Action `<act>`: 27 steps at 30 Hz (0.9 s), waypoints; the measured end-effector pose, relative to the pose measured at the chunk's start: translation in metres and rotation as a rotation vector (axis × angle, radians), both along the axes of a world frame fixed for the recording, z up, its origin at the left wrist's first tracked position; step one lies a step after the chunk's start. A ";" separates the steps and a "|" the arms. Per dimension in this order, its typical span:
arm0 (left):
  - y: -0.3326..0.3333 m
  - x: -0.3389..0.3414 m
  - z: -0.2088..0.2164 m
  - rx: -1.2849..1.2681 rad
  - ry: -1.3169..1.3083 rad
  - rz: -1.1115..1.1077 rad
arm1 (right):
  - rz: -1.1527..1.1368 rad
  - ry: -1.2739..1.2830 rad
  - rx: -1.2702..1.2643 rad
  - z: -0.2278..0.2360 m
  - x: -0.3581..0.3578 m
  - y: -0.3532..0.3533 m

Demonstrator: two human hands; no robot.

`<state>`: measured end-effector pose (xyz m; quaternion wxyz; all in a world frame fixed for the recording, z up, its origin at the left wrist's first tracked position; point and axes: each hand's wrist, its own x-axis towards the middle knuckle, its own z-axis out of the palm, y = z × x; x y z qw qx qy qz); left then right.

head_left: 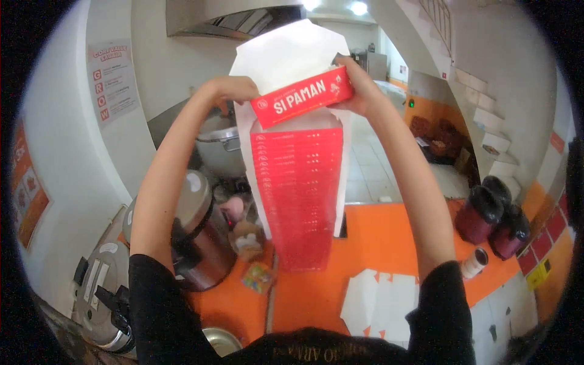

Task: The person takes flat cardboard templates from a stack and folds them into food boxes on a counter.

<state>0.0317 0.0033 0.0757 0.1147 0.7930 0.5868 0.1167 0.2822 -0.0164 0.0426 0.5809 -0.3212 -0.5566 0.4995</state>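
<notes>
A red and white paper food box (302,100), its white flap standing up behind, is held tilted between my two hands. My left hand (238,89) is closed at the box's left end, with its fingertips partly hidden. At the other end, my right hand (360,88) grips the box's right corner, thumb and fingers wrapped round it. Directly under the box rises a tall stack of nested red paper boxes (298,194) with white edges, standing on the orange table (377,237). I cannot tell whether the held box touches the stack.
Flat white box pieces (380,304) lie on the table near my right arm. To the left stand a large steel cooker (198,237), another lidded cooker (100,292) and a big pot (219,137). Dark red lidded containers (480,213) and a small cup (476,261) are at the right.
</notes>
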 end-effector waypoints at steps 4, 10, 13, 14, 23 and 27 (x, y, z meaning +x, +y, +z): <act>0.005 0.004 -0.005 -0.106 0.129 0.012 | 0.009 0.035 0.003 -0.012 -0.010 0.006; 0.018 -0.016 -0.025 -0.328 -0.194 -0.166 | -0.078 -0.175 -0.101 -0.019 -0.006 0.004; 0.007 -0.014 -0.032 -0.213 -0.329 -0.065 | 0.081 -0.353 -0.077 -0.018 0.009 0.014; 0.007 -0.014 -0.033 -0.218 -0.326 -0.065 | 0.096 -0.407 -0.102 -0.018 0.010 0.017; 0.012 -0.008 -0.028 -0.216 -0.219 -0.032 | 0.091 -1.358 0.286 0.001 0.020 0.063; 0.018 -0.018 -0.022 -0.251 -0.063 -0.062 | -0.607 -1.703 0.435 0.012 -0.013 0.048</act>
